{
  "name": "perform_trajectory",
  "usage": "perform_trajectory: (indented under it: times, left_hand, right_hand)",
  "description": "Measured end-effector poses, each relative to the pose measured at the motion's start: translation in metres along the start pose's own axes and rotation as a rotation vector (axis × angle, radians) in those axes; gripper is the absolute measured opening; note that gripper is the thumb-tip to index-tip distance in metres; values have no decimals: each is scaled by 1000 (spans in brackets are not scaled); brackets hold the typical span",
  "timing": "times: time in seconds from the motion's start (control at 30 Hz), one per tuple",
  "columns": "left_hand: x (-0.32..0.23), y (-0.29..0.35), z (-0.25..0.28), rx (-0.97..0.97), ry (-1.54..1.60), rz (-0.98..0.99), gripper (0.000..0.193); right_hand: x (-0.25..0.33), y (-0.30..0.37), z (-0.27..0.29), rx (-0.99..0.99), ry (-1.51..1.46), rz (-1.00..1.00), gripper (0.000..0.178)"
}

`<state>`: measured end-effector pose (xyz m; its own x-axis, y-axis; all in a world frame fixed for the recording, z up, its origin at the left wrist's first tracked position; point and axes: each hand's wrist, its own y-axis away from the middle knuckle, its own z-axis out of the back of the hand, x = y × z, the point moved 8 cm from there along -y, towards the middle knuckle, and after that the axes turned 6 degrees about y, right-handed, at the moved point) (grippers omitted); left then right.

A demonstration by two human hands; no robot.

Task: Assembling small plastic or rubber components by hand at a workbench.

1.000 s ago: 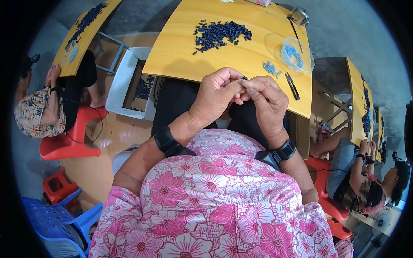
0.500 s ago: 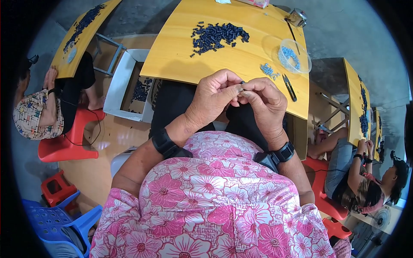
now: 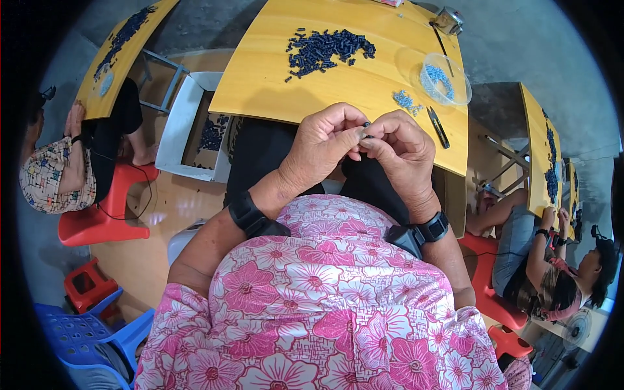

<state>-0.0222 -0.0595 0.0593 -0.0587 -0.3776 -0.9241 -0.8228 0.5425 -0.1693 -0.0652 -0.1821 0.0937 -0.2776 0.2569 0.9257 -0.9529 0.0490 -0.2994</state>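
Observation:
My left hand (image 3: 323,138) and my right hand (image 3: 404,148) meet just off the near edge of the yellow table (image 3: 260,91), above my lap. Between the fingertips of both is a small black cylindrical piece (image 3: 366,125), mostly covered by the fingers. The left thumb and forefinger pinch it from one side; the right fingers are closed at its other side, and whether they hold a second tiny part is hidden. On the table lies a heap of similar black pieces (image 3: 328,52). Nearer my right hand are small light-blue parts (image 3: 406,101) and black-handled thread snips (image 3: 438,127).
A clear round tub (image 3: 447,81) of light-blue parts stands at the table's right, by a metal tin (image 3: 448,21). An open white box (image 3: 188,127) with black pieces sits below left. Two people work at side tables, on red stools (image 3: 107,208). A blue chair (image 3: 91,335) stands lower left.
The view has shifted slightly, so the table sits a little higher. The right thumb and fingers have moved slightly around the small black piece; both hands stay together.

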Motion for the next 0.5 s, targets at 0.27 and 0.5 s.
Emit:
perform_trajectory:
  times: [0.27,0.5]
  left_hand:
    - [4,2,-3,36,39,60,12]
    - [1,1,-3,9,29,9,10]
  right_hand:
    - [14,-1,8,-82,290,219,20]
    - [8,-1,12,-132,245,184,18]
